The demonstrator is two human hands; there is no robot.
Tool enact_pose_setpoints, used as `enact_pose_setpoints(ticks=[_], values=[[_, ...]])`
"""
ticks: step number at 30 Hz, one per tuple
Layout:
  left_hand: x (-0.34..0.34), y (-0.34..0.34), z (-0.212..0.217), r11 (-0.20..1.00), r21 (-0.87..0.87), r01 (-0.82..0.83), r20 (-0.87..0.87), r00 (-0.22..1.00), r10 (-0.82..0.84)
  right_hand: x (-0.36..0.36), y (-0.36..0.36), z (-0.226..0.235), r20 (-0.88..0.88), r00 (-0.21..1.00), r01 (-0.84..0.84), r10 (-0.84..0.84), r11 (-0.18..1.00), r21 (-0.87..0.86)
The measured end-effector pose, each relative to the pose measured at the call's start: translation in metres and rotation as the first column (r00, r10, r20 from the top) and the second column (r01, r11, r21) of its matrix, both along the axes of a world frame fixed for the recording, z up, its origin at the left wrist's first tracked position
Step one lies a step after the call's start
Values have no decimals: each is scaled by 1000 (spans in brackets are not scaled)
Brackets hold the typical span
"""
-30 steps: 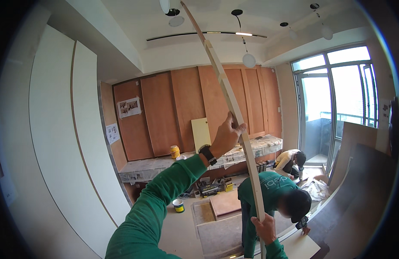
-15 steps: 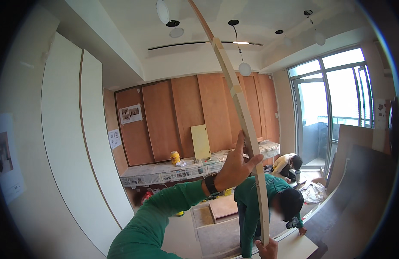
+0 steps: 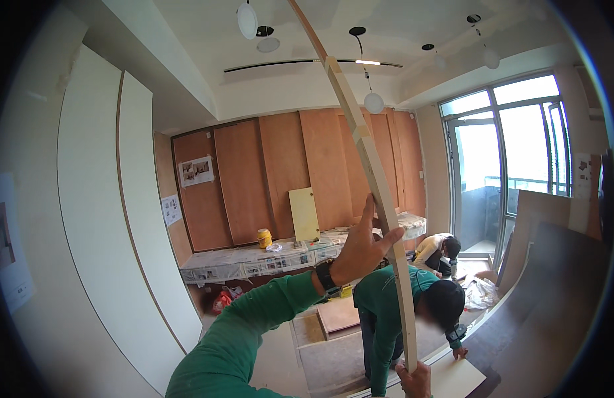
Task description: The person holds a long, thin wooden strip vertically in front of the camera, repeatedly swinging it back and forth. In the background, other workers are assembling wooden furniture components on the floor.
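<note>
A long, narrow pale wooden strip (image 3: 387,210) rises at a tilt from the lower right toward the ceiling, with joints showing in its upper part. My left hand (image 3: 361,251), a dark watch (image 3: 325,276) on its wrist, grips the strip at mid-length. The thumb crosses the strip's front and the index finger points up along its side; the other fingers are partly hidden. Low in the view, my right hand (image 3: 414,383) closes around the strip's bottom end.
A co-worker in green (image 3: 391,312) bends over a pale board (image 3: 456,377) just beyond the strip. Farther back crouches another person (image 3: 437,253). Tall white panels (image 3: 98,179) stand left, and a plastic-covered ledge (image 3: 250,263) bears a yellow jar (image 3: 264,238). Disc lights (image 3: 373,103) hang overhead.
The room has shifted slightly left and up in the view. Both hands keep their hold on the wooden strip, whose lower end sits slightly farther right.
</note>
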State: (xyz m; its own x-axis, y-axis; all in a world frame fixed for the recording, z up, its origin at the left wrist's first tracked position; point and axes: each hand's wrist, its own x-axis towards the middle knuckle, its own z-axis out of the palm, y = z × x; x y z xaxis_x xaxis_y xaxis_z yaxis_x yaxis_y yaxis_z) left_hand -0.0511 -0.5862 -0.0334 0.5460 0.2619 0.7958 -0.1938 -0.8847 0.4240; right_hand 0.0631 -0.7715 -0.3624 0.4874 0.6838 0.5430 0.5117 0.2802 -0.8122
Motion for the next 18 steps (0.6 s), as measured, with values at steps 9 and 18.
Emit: enact_pose_setpoints(ticks=[9, 18], values=[[12, 85, 35, 991, -77, -109, 3, 994, 110, 7, 61, 66, -147, 989, -43, 15, 981, -189], [40, 168, 69, 978, -184, -95, 32, 994, 103, 42, 140, 111, -113, 991, -92, 74, 982, -165]])
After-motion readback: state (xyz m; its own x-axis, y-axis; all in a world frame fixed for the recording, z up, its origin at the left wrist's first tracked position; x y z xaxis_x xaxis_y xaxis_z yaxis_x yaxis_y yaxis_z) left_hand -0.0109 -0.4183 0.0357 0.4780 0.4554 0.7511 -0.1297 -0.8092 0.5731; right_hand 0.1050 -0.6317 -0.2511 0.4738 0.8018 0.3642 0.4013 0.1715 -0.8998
